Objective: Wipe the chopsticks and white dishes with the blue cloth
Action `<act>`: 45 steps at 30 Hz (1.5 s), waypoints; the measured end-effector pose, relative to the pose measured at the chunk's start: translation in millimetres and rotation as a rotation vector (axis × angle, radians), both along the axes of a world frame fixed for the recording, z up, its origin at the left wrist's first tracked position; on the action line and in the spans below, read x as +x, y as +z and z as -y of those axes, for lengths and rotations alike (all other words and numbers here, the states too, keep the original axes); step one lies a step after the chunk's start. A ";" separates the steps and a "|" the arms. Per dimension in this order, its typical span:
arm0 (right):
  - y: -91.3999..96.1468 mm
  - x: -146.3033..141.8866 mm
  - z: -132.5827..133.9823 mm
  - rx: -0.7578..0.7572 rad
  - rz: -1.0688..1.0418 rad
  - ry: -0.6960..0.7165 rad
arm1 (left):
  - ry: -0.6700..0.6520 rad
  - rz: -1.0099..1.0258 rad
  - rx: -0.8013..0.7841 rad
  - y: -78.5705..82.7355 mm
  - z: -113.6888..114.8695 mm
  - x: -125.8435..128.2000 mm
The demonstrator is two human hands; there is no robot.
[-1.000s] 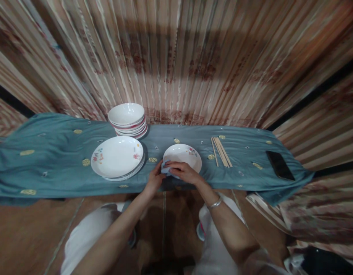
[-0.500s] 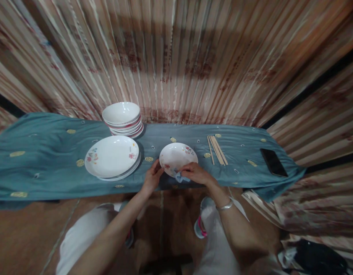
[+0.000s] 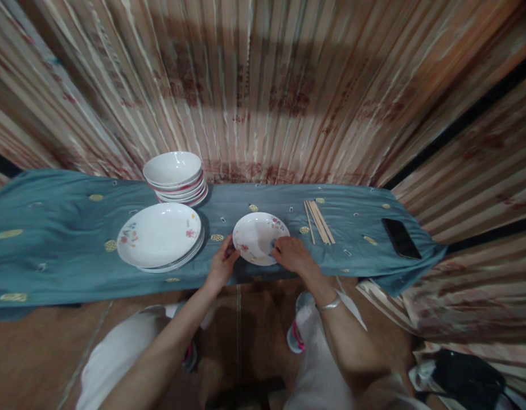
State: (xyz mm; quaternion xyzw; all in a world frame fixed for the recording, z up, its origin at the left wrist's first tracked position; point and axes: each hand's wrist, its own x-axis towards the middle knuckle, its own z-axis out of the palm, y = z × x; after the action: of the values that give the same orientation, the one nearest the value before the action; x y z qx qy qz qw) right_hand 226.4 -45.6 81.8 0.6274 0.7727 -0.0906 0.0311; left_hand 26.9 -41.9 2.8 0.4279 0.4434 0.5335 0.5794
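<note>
Since half a second ago the right hand [image 3: 294,255] has slid from the near edge of the small plate [image 3: 258,236] round to its right side, and the blue cloth [image 3: 271,246] has gone with it, so that only a sliver of the cloth shows under the hand. The right fingers are closed on that cloth and press it against the plate's right rim. The left hand [image 3: 222,265] sits at the plate's left near edge, as it did before, its fingers curled onto the rim and holding the plate steady. The small plate is white with little flower prints and lies flat on the teal tablecloth [image 3: 53,239] that covers the tabletop, close to the near edge and roughly in the middle of its length. Just to the left of it, near but apart, stands a low stack of larger plates [image 3: 160,236] with the same flower pattern, and behind that stack, towards the curtain [image 3: 263,85], a pile of white bowls [image 3: 174,169]. To the right of the small plate lies a bundle of wooden chopsticks [image 3: 316,222], and further right, near the end of the tablecloth, a dark phone [image 3: 397,238] lies face up. A metal bracelet [image 3: 329,306] circles the right wrist.
</note>
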 end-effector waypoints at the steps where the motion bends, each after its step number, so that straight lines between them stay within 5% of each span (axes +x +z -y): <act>1: -2.2 -0.2 -0.9 0.020 0.018 -0.009 | 0.002 0.002 0.004 -0.3 -0.3 0.0; 11: -33.2 3.4 -24.1 0.193 -0.031 -0.001 | 0.021 -0.039 0.028 -8.9 -2.3 -1.8; 26: -49.7 -29.8 -51.1 0.188 -0.375 0.170 | 0.011 -0.052 0.032 -5.4 -0.3 -1.1; 36: -49.3 -57.8 -40.4 0.124 -0.492 0.267 | 0.018 -0.104 0.015 -3.4 0.0 -2.7; 45: -38.5 -48.3 -18.2 -0.027 -0.648 0.365 | 0.033 -0.070 0.005 -12.7 -3.5 -3.2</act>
State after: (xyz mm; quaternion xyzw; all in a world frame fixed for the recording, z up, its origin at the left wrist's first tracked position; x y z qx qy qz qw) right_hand 178.2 -27.3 43.4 0.4177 0.8403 -0.2878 -0.1913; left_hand 23.7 -38.4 -9.9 0.4402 0.4690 0.5290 0.5536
